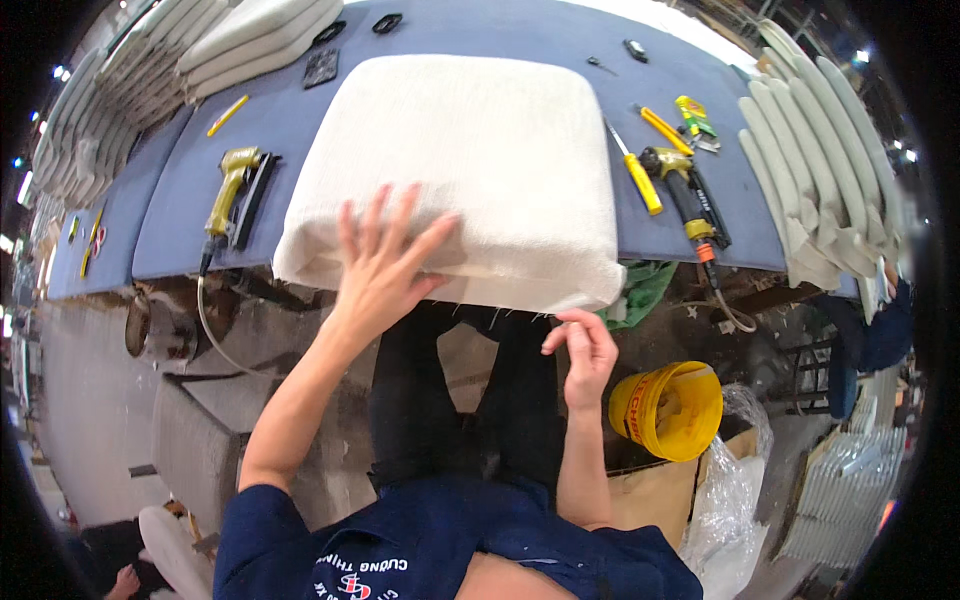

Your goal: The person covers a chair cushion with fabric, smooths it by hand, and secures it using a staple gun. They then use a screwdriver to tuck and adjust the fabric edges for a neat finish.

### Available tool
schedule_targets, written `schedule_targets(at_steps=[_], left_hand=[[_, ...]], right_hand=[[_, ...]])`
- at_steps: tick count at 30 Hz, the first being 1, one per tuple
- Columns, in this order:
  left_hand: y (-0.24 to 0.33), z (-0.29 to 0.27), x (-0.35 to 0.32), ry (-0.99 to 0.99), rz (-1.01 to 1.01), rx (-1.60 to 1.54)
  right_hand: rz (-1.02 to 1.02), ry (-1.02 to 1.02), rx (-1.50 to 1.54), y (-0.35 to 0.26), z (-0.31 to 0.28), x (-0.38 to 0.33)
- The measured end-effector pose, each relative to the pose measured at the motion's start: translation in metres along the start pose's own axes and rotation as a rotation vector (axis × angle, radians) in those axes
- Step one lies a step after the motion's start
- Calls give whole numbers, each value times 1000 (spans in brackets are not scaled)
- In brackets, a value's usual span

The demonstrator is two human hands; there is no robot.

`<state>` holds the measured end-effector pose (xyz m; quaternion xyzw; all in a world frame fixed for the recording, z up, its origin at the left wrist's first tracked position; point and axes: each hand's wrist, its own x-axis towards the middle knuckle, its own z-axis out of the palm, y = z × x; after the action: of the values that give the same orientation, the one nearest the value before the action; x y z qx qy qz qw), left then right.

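Observation:
A cream fabric-covered seat cushion [470,140] lies on the blue padded table, its near edge reaching the table's front. Loose threads hang from the fabric along that edge. My left hand [385,260] rests on the cushion's near left part, open with fingers spread and holding nothing. At the near right corner my right hand [585,355] is closed, fingers curled and the tips close under the fabric edge. Whether it pinches the fabric or a thread there is too small to tell.
Staple guns lie left [232,200] and right [685,195] of the cushion, with hoses trailing off the front. A yellow screwdriver [635,170] and a yellow cutter [665,130] sit at right. Cushion stacks [810,150] flank the table; a yellow bucket [640,410] stands below right.

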<state>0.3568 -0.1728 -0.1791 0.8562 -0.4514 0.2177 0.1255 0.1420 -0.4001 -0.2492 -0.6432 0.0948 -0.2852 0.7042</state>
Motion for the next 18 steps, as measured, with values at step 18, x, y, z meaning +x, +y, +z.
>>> schedule_targets(at_steps=[18], left_hand=[[22, -11, 78, -272, 207, -64]], right_hand=[[121, 213, 127, -17, -6, 71]])
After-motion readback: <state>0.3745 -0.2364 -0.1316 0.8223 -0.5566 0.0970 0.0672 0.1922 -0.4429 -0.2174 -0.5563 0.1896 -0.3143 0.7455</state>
